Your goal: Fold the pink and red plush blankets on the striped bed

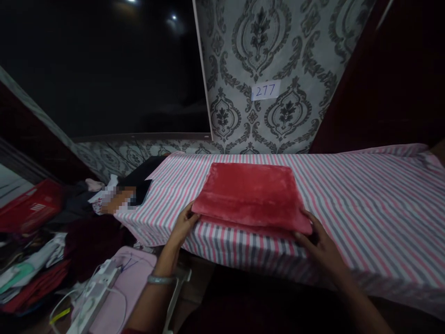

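Note:
A red plush cloth (250,190), folded into a thick rectangle, lies flat on a striped sheet (368,199) that covers a table. Whether it is a blanket or a towel I cannot tell. My left hand (184,225) is closed on its front left corner, thumb in front and fingers partly hidden behind the edge. At the front right corner, my right hand (321,243) pinches the cloth between thumb and fingers. The front edge of the cloth reaches the table's front edge, and its layers sag slightly there. A bracelet sits on my left wrist.
Behind the table hang a large dark television (104,69) and a paper label (266,90) reading 277. To the lower left, a white power strip (99,292) with cables rests on a pink surface (139,264). Piled clothes (38,269) and a red bag (33,204) lie farther left.

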Available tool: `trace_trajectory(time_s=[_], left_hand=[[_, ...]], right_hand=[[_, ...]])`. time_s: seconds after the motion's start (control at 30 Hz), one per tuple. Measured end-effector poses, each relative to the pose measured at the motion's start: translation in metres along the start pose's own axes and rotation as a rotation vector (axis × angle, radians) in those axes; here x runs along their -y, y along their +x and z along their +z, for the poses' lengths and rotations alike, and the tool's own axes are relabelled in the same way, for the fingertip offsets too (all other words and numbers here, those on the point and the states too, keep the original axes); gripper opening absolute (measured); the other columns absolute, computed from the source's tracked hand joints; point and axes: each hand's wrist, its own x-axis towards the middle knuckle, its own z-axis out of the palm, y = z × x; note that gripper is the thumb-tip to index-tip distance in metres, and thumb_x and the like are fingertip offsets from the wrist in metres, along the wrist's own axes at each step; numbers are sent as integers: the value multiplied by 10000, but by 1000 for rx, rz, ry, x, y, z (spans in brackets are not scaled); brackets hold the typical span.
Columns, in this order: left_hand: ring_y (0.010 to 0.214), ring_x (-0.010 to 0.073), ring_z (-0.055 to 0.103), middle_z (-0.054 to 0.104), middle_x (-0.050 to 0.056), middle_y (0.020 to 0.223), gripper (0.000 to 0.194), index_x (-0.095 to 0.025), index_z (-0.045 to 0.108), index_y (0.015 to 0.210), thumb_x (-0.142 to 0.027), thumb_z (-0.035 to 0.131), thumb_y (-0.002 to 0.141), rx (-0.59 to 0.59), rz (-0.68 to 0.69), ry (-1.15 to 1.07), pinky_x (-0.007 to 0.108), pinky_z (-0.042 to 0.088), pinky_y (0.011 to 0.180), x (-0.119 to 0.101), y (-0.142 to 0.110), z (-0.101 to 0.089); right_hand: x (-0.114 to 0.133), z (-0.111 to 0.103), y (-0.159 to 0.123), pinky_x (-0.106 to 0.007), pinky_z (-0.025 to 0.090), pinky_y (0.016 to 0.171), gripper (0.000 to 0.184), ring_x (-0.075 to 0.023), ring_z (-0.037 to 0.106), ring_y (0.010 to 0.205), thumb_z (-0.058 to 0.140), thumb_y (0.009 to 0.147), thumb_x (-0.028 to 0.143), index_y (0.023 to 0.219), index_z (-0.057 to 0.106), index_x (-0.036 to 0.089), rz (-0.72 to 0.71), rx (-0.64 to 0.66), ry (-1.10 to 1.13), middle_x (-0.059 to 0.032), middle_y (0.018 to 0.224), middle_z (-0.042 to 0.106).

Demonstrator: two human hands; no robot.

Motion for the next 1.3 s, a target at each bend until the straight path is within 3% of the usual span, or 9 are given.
trace_trajectory(time_s=[0.17, 0.3, 0.47, 0.6, 0.67, 0.87, 1.03, 1.3], left_hand=[[1247, 269, 557, 710, 90, 1127, 569, -199, 703, 1065, -234, 870, 522, 28, 76, 54, 371, 382, 1097, -4, 2, 9], [1136, 275, 629, 735, 87, 1060, 600, -200, 702, 1096, -272, 873, 526, 38, 7, -37, 392, 449, 1029, 0, 7, 11], [1191, 293, 603, 721, 92, 1159, 522, -213, 741, 1046, -251, 847, 536, 196, -51, -22, 403, 424, 1062, -8, 15, -10], [1193, 313, 607, 721, 108, 1153, 467, -211, 756, 1021, -213, 802, 556, 329, -118, -27, 423, 430, 1055, -18, 23, -25], [1168, 323, 624, 727, 114, 1122, 438, -216, 755, 999, -237, 793, 563, 356, -158, -87, 435, 471, 1005, -20, 28, -28], [1137, 323, 646, 739, 128, 1064, 397, -205, 752, 943, -275, 862, 568, 360, -277, -126, 430, 475, 1007, -23, 35, -25], [1123, 299, 649, 736, 136, 1047, 442, -164, 753, 945, -249, 908, 541, 398, -271, -54, 366, 463, 1010, -29, 39, -25], [1155, 267, 619, 736, 65, 1118, 484, -187, 733, 1023, -397, 879, 612, 551, -226, 124, 393, 397, 1083, -32, 46, -29]], right_hand=[[3, 7, 1, -378, 479, 993, 670, -283, 574, 1222, 611, 782, 459, 1413, 535, 245, 10, -19, -15, -68, 1390, 582], [4, 12, 5, -382, 481, 979, 582, -282, 591, 1191, 580, 752, 395, 1304, 638, 218, 18, -77, 26, -67, 1304, 647], [11, 9, 8, -364, 515, 924, 527, -285, 601, 1158, 627, 733, 419, 1212, 683, 206, 40, -97, 112, -79, 1222, 685], [15, 2, 4, -359, 551, 861, 795, -265, 664, 1039, 727, 728, 505, 1432, 469, 239, 110, 22, 259, -86, 1172, 699], [12, -1, 1, -366, 570, 814, 838, -256, 701, 920, 734, 731, 574, 1438, 419, 252, 179, 41, 352, -79, 1059, 726], [15, 2, 0, -360, 579, 785, 711, -260, 708, 874, 748, 687, 660, 1235, 582, 237, 184, -29, 297, -54, 932, 737], [33, 5, 4, -425, 560, 886, 599, -310, 691, 974, 743, 674, 683, 1045, 730, 214, 138, 94, 273, -81, 979, 755], [36, 2, 4, -443, 537, 914, 606, -322, 697, 960, 764, 653, 673, 1057, 747, 222, 256, 102, 323, -67, 994, 765]])
